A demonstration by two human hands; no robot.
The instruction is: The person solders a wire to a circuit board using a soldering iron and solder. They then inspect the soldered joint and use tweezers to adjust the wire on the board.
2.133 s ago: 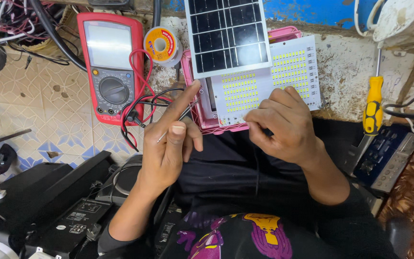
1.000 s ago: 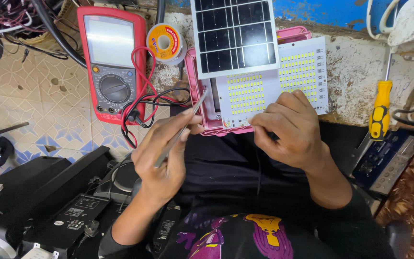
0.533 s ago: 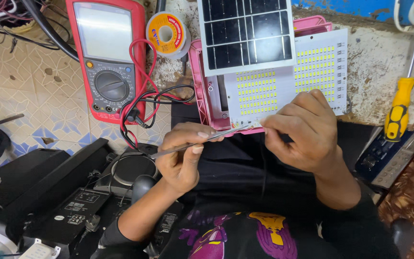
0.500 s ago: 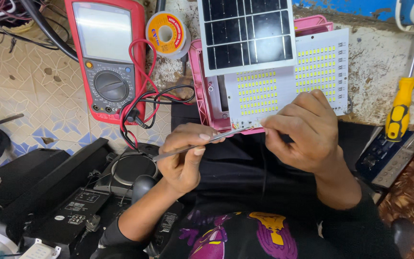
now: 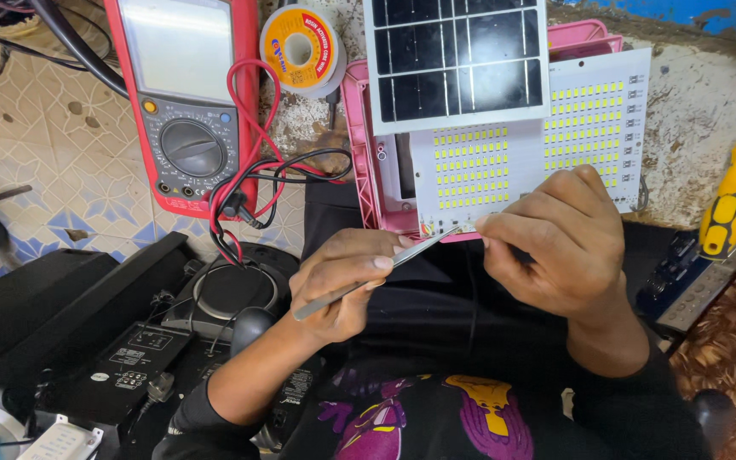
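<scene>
Left hand: pinches metal tweezers, tips at the LED panel's lower edge, over the lap. Right hand: fingers closed; held item hidden. Advice: steady both wrists, touch only the target pad.

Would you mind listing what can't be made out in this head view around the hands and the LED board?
- What the right hand pinches: hidden by its own curled fingers.
- Whether the tweezers in the left hand touch the LED board: too small.
- The solar panel and multimeter: tops cut off by the top edge.
</scene>
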